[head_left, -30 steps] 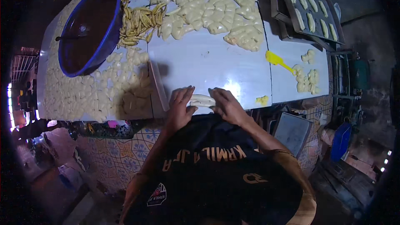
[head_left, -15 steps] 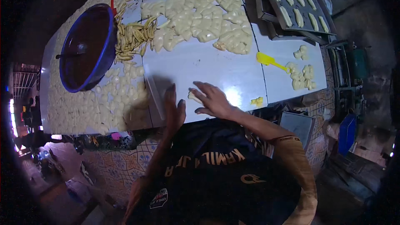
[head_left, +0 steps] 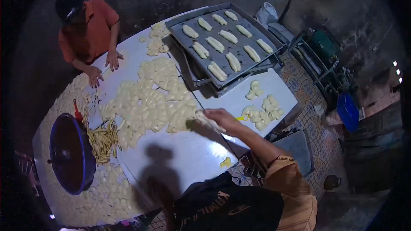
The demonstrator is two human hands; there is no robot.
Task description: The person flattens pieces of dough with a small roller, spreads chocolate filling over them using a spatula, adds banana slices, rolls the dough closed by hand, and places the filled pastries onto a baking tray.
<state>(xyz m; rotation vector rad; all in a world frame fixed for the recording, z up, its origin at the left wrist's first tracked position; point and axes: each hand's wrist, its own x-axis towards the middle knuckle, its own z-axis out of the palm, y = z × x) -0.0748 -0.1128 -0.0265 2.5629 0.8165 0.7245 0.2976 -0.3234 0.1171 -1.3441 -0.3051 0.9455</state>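
Note:
My right hand (head_left: 221, 118) grips a pale rolled piece of dough (head_left: 207, 122) in the air, just left of a yellow scraper (head_left: 240, 117) that is partly hidden behind it. My left hand (head_left: 157, 188) is low by the near edge of the white table (head_left: 150, 158), dark in shadow, its fingers unclear. Flattened pale dough pieces (head_left: 150, 107) cover the middle of the table. At the upper right, a metal tray (head_left: 231, 62) holds several rolled pieces, with small dough lumps (head_left: 267, 111) below it.
A co-worker (head_left: 87, 32) stands across the table, both hands at its surface. A blue-rimmed basin (head_left: 70, 154) with dark contents sits left, beside peeled bananas (head_left: 102, 143) and a red utensil (head_left: 78, 113). A metal rack (head_left: 317, 64) and blue container (head_left: 346, 111) stand right.
My right hand has lifted the roll from the table and moved up and rightward toward the tray. The view has turned, showing the co-worker and more of the tray.

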